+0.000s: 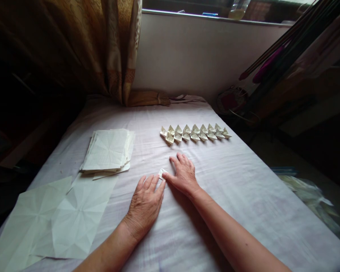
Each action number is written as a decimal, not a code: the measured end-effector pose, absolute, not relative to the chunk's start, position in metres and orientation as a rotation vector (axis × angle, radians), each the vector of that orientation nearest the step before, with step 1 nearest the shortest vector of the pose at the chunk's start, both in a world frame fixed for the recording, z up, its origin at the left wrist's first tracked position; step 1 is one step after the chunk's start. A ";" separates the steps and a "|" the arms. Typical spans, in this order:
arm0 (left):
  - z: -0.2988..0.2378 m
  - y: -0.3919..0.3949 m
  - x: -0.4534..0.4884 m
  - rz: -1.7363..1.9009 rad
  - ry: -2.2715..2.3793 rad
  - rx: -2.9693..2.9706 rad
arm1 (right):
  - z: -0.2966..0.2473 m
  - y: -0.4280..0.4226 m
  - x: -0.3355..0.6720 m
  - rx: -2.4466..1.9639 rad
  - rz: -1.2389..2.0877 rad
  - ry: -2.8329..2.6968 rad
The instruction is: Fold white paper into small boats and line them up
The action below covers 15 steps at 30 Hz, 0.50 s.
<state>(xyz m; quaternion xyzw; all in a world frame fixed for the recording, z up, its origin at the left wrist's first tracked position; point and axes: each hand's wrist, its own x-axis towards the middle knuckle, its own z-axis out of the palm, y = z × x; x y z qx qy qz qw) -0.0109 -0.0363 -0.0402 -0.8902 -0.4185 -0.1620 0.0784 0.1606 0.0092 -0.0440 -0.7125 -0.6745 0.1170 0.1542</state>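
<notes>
1. Lying nearest, loose creased paper sheets [79, 215] are overlapped at the left on the pale cloth [243, 211], seemingly so that they are kept in reach but off the working spot.
2. The left hand [146, 200] is laid palm down, its fingers extended and closed around nothing; its thumb and index tips are brought right up to the small folded paper [161, 173], probably so that slipping is prevented.
3. That paper is kept flat on the cloth between the hands, where pressure can presumably be borne from below.
4. On it the right thumb is rested, while the other fingers of the right hand [184, 173] are spread loosely beyond, nothing being gripped; pressing rather than pinching is suggested.
5. Farther off, a stack of creased paper [106, 149] is piled leftward, perhaps for easy taking.
6. Beyond the right hand, pointed folded-paper pieces [195, 137] are aligned in two close rows, apparently for tidiness.
7. Behind, a patterned curtain [102, 45] is hung.
</notes>
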 end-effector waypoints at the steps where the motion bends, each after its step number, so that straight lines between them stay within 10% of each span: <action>1: -0.040 -0.036 -0.010 -0.487 -1.250 -2.663 | -0.043 0.011 0.160 -2.063 0.334 -1.912; 15: -0.040 -0.036 -0.009 -0.478 -1.285 -2.682 | -0.040 0.000 0.160 -2.053 0.309 -1.957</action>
